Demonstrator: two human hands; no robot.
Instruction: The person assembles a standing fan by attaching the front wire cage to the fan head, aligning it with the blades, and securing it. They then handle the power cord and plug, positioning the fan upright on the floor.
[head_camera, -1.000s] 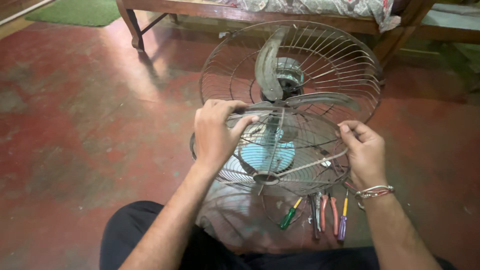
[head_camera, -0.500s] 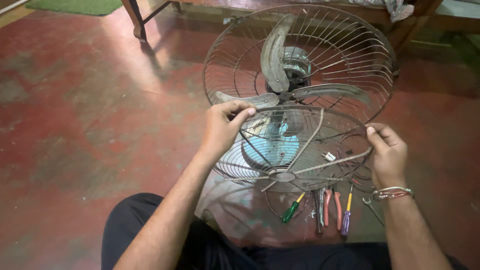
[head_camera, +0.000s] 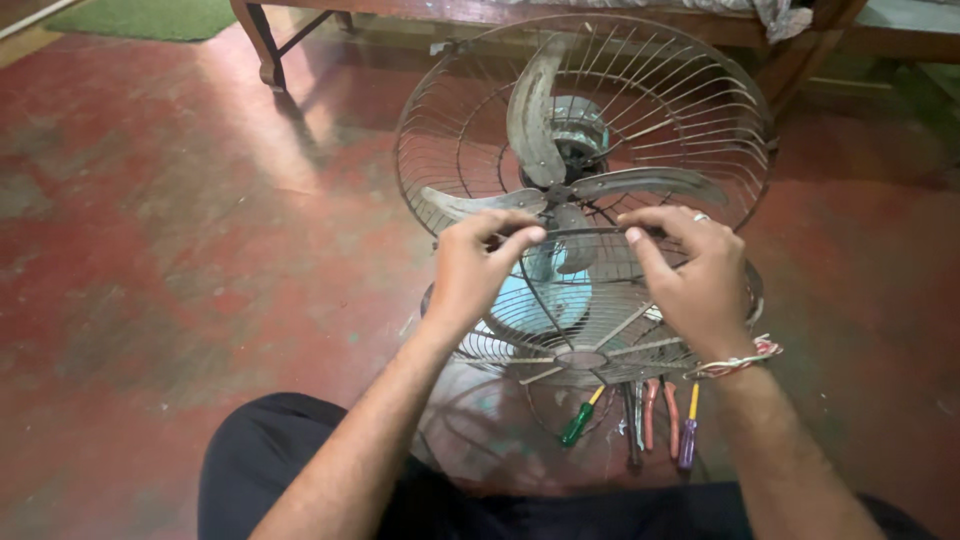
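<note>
Front fan guard (head_camera: 585, 335), a round wire cage, is held flat just near the standing fan (head_camera: 585, 130), with the left hand (head_camera: 475, 265) and right hand (head_camera: 695, 275) both pinching its far rim, above tools (head_camera: 650, 420) on the red floor (head_camera: 150, 250).

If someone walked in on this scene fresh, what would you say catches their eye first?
Most likely the old metal fan standing on the red floor, its three blades bare inside the rear wire cage. Just in front, the left hand and right hand pinch the far rim of the loose front guard. Nearer the person, screwdrivers and pliers lie side by side.
</note>
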